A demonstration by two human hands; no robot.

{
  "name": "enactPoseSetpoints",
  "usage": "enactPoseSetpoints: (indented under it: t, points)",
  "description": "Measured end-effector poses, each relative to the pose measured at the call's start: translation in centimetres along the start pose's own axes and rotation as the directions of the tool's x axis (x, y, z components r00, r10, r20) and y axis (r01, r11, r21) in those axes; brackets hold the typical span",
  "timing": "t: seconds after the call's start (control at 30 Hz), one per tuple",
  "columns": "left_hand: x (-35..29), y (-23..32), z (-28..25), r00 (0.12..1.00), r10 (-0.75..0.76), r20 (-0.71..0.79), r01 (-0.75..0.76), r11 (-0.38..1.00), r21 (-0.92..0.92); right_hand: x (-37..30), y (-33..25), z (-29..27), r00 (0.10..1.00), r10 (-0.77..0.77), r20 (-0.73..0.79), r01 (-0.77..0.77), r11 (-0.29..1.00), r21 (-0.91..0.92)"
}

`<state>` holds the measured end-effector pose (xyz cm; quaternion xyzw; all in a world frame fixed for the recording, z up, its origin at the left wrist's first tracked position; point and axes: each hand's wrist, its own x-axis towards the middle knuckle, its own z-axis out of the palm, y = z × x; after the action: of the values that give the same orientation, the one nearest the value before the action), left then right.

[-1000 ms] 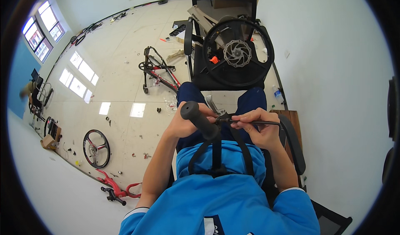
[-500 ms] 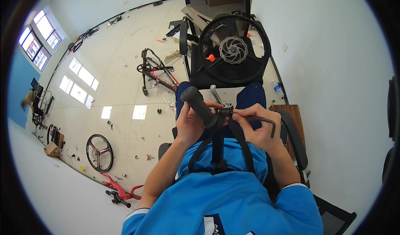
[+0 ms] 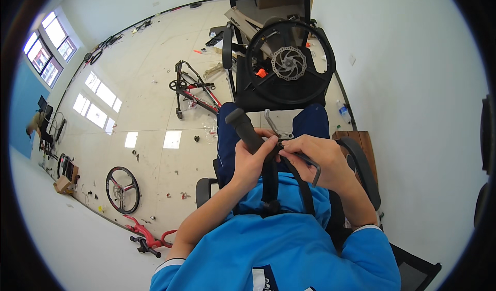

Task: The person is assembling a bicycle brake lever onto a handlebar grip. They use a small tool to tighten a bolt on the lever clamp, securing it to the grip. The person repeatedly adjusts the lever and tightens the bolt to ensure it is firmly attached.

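Over my lap, my left hand (image 3: pixel 250 160) is wrapped round a black handlebar grip (image 3: pixel 242 124), its thumb pressed toward the clamp end. A silver brake lever (image 3: pixel 269 121) juts from the clamp beside the grip, pointing away from me. My right hand (image 3: pixel 316 154) is closed on a black hex key (image 3: pixel 317 174), whose bent end hangs below the fingers. The hex key's other tip meets the clamp area between both hands, but the fingers hide the exact contact.
Facing me, a black chair (image 3: pixel 243 96) carries a wheel with a disc rotor (image 3: pixel 289 64) and a pale frame part. On the floor at left lie a bike frame (image 3: pixel 194 87), a spoked wheel (image 3: pixel 123 190) and a red frame part (image 3: pixel 147 233). A wooden box (image 3: pixel 364 146) stands at right.
My right hand has turned, so the hex key's bent end has swung left and downward. My left thumb has moved onto the clamp end, and the grip has shifted slightly.
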<state>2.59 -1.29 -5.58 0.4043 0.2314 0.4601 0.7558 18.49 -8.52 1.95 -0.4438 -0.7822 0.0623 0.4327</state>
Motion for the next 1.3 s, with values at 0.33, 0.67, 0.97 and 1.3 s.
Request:
enactPoseSetpoints:
  t: [0.33,0.67,0.97,1.3]
  points:
    - [0.5,-0.1,-0.6,0.983,-0.173,-0.054,0.161,0.971,-0.176,1.3,-1.7,-1.2,0.989,-0.028,0.148,0.013,0.995,0.102]
    - [0.7,0.2,-0.3,0.98,-0.192,-0.061,0.179,0.969,-0.17,1.3,-0.6,-2.6,0.983,-0.139,0.12,0.126,0.986,0.106]
    - [0.0,0.4,-0.5,0.998,-0.06,0.008,0.061,0.985,-0.164,0.4,-2.0,-1.2,0.998,-0.058,0.003,0.057,0.988,0.145]
    - [0.1,0.2,-1.0,0.994,-0.026,0.102,0.042,0.986,-0.159,-0.4,-1.4,-1.3,0.996,-0.076,-0.045,0.081,0.987,0.142]
